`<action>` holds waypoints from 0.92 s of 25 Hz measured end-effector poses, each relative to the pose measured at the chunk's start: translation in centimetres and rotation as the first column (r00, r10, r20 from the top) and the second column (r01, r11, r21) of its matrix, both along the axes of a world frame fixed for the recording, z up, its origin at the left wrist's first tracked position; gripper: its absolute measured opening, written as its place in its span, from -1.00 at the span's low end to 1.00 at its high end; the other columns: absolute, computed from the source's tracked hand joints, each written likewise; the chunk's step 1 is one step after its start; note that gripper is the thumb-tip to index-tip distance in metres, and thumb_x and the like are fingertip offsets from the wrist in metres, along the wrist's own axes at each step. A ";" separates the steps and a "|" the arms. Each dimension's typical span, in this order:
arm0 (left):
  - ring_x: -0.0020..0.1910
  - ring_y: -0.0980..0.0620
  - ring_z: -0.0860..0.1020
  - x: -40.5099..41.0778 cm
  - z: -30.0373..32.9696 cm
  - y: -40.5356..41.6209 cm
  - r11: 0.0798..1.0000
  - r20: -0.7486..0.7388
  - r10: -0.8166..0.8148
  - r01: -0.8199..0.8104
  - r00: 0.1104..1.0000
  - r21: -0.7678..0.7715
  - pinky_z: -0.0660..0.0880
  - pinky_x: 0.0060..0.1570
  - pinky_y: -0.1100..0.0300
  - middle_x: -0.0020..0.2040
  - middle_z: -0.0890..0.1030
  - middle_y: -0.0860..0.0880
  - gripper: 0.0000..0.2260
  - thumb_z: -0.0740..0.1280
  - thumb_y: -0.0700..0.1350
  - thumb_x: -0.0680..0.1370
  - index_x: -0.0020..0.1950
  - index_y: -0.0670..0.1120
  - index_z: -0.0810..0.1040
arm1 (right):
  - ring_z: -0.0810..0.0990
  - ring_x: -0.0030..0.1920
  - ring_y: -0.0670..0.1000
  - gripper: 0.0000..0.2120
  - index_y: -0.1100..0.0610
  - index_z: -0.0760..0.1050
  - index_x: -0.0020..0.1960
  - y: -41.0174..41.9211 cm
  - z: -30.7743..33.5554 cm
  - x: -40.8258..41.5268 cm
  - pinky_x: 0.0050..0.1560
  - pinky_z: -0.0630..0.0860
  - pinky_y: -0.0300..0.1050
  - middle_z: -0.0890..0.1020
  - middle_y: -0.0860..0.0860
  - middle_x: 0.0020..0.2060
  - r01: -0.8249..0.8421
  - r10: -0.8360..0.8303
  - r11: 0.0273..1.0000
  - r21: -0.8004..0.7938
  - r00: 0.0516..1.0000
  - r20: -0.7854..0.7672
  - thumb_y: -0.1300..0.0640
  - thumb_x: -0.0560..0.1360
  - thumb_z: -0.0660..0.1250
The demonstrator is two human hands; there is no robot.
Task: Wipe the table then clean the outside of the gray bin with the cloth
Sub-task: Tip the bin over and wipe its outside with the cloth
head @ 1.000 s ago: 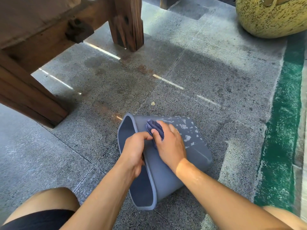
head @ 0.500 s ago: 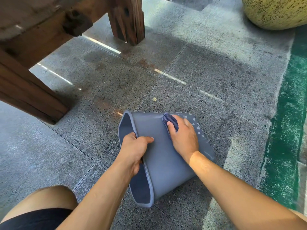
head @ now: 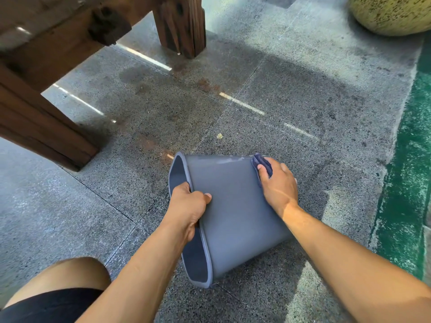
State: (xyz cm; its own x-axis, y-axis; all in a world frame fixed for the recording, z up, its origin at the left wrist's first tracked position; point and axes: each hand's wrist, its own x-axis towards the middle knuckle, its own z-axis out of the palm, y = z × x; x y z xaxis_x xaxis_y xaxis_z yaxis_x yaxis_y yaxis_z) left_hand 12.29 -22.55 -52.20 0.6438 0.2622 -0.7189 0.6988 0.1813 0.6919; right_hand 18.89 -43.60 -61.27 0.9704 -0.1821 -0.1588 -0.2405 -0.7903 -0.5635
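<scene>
Gripping the rim of the gray bin [head: 235, 213], the left hand [head: 186, 210] is closed on it in the lower middle of the frame: the thumb lies on the outside wall and the other fingers go over the edge into the opening. The right hand [head: 278, 186] is a little higher and more to the right, and it presses a dark blue cloth [head: 262, 163] flat against the far end of the bin's upper side, near its bottom; the fingers are bent over the cloth and hold it, and only a folded corner of it shows above the knuckles. The two hands are apart, with the smooth gray wall between them. The bin lies on its side on the speckled stone floor [head: 291, 94], with the open mouth turned to the lower left of the frame. Some pale marks show on the bin's top edge just left of the cloth. In the lower left corner a bare knee [head: 70, 276] and dark shorts [head: 51, 306] are visible. Thick wooden table legs [head: 179, 24] stand in the upper left of the frame, well apart from the bin. A yellow speckled pot [head: 391, 12] is in the upper right corner, and a green painted strip [head: 410, 173] runs down the right edge.
</scene>
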 end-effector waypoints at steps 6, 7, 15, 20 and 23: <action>-0.02 -0.20 0.69 0.0 -0.2 0.3 1.000 0.010 0.006 -0.006 1.000 0.010 0.63 0.02 -0.21 0.04 0.71 -0.17 -0.81 0.30 -0.41 0.54 0.02 -0.15 0.54 | 0.57 0.14 0.23 -0.62 -0.08 0.48 0.38 -1.8 -0.8 0.7 0.21 0.50 0.15 0.58 0.12 0.13 0.020 -0.020 1.000 -0.018 1.000 -0.013 -0.15 0.65 0.12; -0.03 -0.19 0.69 0.0 -0.2 0.4 1.000 0.014 0.008 -0.008 1.000 0.010 0.63 0.01 -0.19 0.02 0.71 -0.16 -0.81 0.29 -0.41 0.54 0.01 -0.14 0.54 | 0.58 0.14 0.23 -0.63 -0.07 0.48 0.39 -2.1 -0.9 0.8 0.19 0.51 0.12 0.59 0.13 0.14 0.016 -0.016 0.999 -0.031 1.000 -0.012 -0.14 0.65 0.13; -0.06 -0.14 0.70 0.0 -0.4 0.1 0.999 0.028 -0.015 0.014 0.999 0.038 0.65 -0.08 -0.06 0.01 0.71 -0.12 -0.80 0.33 -0.38 0.53 0.07 -0.14 0.55 | 0.62 0.06 0.26 -0.64 0.07 0.58 0.28 -4.4 -1.8 2.1 0.07 0.53 0.06 0.68 0.22 0.05 0.059 -0.060 0.997 -0.039 0.998 -0.010 -0.09 0.66 0.15; -0.06 -0.17 0.70 -0.2 -0.4 0.1 1.000 0.032 -0.009 0.009 0.999 0.029 0.65 -0.01 -0.14 0.01 0.72 -0.15 -0.79 0.33 -0.39 0.51 0.05 -0.13 0.56 | 0.62 0.09 0.33 -0.58 0.21 0.57 0.25 -6.0 -1.9 2.8 0.04 0.53 0.07 0.66 0.32 0.06 0.110 -0.131 0.985 -0.133 0.978 -0.164 -0.08 0.68 0.13; -0.12 -0.16 0.69 -0.3 -0.2 0.6 0.998 0.036 0.035 -0.033 0.999 -0.044 0.63 -0.11 -0.02 -0.03 0.71 -0.17 -0.75 0.29 -0.48 0.51 -0.01 -0.15 0.54 | 0.64 0.03 0.31 -0.61 0.23 0.58 0.18 -8.1 -2.7 1.7 -0.06 0.54 0.02 0.66 0.33 0.00 0.140 -0.187 0.971 -0.195 0.950 -0.249 -0.07 0.66 0.21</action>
State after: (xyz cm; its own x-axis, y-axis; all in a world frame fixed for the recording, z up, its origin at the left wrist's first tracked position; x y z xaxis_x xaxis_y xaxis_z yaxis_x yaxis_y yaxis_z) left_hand 12.02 -21.96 -52.43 0.6611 0.2540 -0.7060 0.6660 0.2347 0.7081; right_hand 20.63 -51.73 -63.95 0.8525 -0.3821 -0.3567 -0.4958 -0.8072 -0.3203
